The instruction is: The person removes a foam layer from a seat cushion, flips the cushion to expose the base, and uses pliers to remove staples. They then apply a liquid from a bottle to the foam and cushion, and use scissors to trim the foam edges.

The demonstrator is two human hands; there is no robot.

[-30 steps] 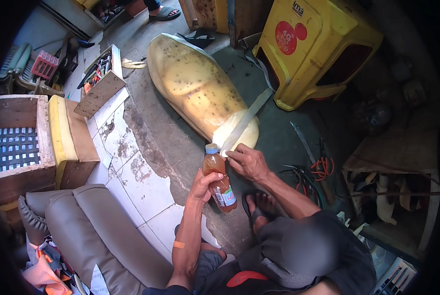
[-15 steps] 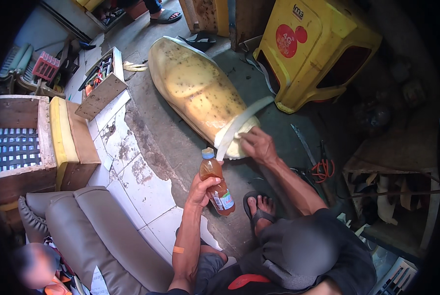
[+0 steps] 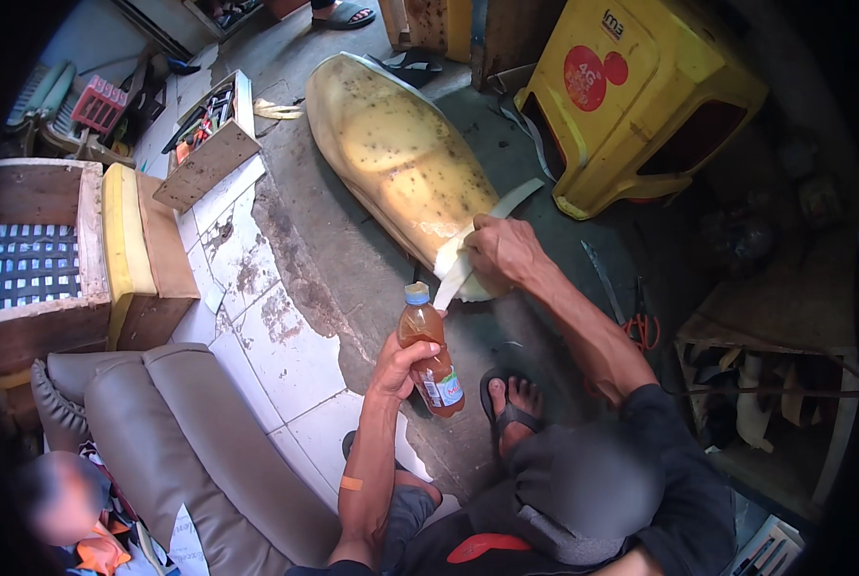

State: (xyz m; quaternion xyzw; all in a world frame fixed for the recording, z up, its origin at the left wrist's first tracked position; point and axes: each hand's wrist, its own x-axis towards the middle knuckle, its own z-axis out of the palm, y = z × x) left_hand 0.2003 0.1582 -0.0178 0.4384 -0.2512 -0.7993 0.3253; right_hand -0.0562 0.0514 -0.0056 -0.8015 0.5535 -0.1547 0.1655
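Observation:
A long yellowed foam seat pad [image 3: 391, 144] with dark specks lies on the floor before me; its near end is paler. A whitish foam strip [image 3: 516, 199] crosses that near end. My right hand [image 3: 508, 252] is closed over the strip, its fingers bent down; whatever is pinched in them is hidden. In my left hand [image 3: 397, 367] is a clear plastic bottle [image 3: 431, 365] of amber-brown liquid, upright and slightly tilted, with a blue ring and open-looking neck. The strip's lower end reaches a fingertip of this hand behind the bottle.
A yellow plastic stool [image 3: 631, 106] lies on its side at the far right. Scissors with orange handles [image 3: 644, 329] and a knife [image 3: 602, 278] lie right of my arm. At left are a wooden tool box [image 3: 209, 173], a wooden frame [image 3: 41, 331] and grey padded upholstery [image 3: 180, 432].
My right hand has moved from the pad's pale end up onto the strip, covering part of it. The left hand still holds the bottle. The whole view has shifted slightly.

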